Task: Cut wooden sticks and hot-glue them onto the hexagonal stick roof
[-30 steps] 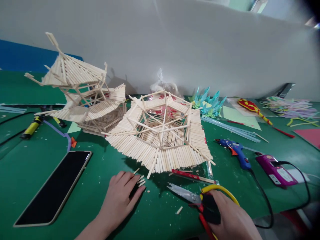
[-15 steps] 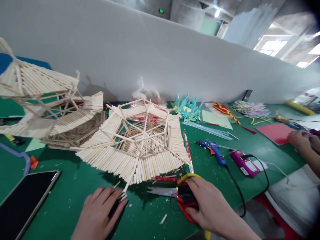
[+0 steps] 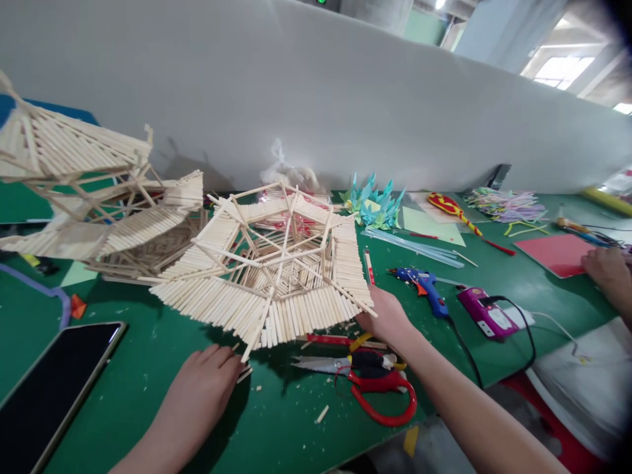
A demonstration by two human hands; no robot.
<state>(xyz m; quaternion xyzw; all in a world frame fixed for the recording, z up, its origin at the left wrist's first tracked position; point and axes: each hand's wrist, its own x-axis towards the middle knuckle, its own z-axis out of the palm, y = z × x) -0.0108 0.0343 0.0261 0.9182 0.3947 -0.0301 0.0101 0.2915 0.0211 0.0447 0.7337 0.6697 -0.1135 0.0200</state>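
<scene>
A pale wooden stick model with a many-sided slatted roof and an open lattice stands on the green table. My left hand is low at its front left corner, fingers curled and pointing under the roof edge. Short wooden sticks poke out beside those fingers. My right hand reaches in at the right roof edge; its fingers are hidden behind the slats. Below my right forearm lie red-handled scissors, untouched, with a red strip behind them.
A second stick model stands left, above a phone. To the right are a blue glue gun, a purple power strip with cables, clear glue sticks and teal folded paper. Another person's hand rests near red paper.
My right hand has let go of the scissors and moved up and forward to the model's right edge. My left hand has turned and its fingers have moved closer under the front corner.
</scene>
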